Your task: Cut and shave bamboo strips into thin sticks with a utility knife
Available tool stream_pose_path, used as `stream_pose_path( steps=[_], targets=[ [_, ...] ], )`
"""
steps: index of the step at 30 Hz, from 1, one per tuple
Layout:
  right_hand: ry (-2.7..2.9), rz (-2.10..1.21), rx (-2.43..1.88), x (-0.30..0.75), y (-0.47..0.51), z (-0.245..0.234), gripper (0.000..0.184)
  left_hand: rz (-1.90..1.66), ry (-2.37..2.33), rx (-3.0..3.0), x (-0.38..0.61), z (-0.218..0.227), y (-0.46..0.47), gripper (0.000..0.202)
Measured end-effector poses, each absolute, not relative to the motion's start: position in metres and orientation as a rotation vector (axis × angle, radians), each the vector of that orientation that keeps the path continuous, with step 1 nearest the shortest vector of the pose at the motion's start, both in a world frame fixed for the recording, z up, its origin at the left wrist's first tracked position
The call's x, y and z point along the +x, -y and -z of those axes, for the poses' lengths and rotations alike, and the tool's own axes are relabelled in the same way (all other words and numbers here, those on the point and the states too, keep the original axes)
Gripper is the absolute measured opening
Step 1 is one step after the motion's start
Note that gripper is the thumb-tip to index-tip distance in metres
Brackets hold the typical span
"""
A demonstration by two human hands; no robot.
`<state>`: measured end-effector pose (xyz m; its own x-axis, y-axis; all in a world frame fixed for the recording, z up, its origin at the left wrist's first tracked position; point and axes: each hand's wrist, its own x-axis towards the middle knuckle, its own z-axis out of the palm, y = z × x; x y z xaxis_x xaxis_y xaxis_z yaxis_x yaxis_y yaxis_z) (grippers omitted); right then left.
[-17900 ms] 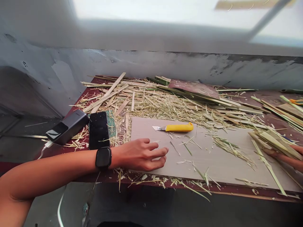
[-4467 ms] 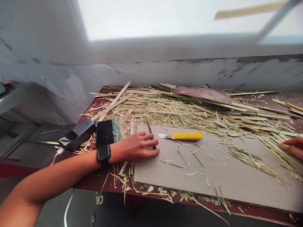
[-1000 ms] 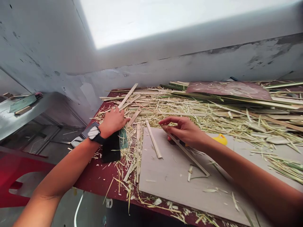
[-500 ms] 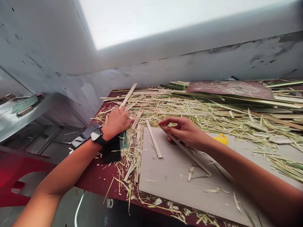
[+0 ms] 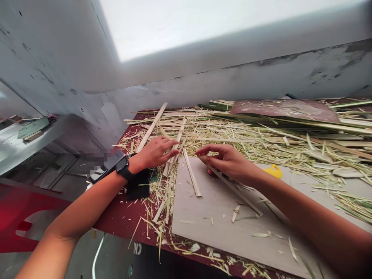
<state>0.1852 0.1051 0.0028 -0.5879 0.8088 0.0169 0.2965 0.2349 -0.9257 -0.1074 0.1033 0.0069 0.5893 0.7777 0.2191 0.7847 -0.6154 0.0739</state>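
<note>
- Some fingers of the left hand (image 5: 157, 152) overlap a pale slat (image 5: 181, 130); grip unclear.
- It lies just off the far-left corner of the board (image 5: 209, 223), long axis pointing away; left hand nearer.
- Over the board, the right hand (image 5: 225, 162) pinches a slim strip (image 5: 236, 190).

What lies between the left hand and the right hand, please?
The head view shows a straight, pale wooden strip, mostly on the flat beige board, and thin straw-coloured shavings.

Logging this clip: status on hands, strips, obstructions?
Right hand pinching thin strip over board. Left hand at flat strip, grip unclear. Yellow handle partly hidden behind right arm.
</note>
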Motion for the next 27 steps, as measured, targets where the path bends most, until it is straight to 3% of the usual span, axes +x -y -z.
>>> stream_pose_path(
  steps=[12, 16, 27],
  targets=[
    [1.993, -1.364, -1.008, 0.184, -0.104, -0.005, 0.046, 0.256, 1.528, -2.628, -0.115, 0.0, -0.111, 0.035],
    [2.004, -1.354, -1.006, 0.185, -0.105, -0.004, 0.043, 0.228, 1.514, -2.668, -0.115, 0.01, -0.112, 0.039],
    [1.961, -1.402, -1.055, 0.182, -0.101, -0.011, 0.046, 0.365, 1.6, -2.616, -0.111, 0.006, -0.113, 0.027]
  ],
)
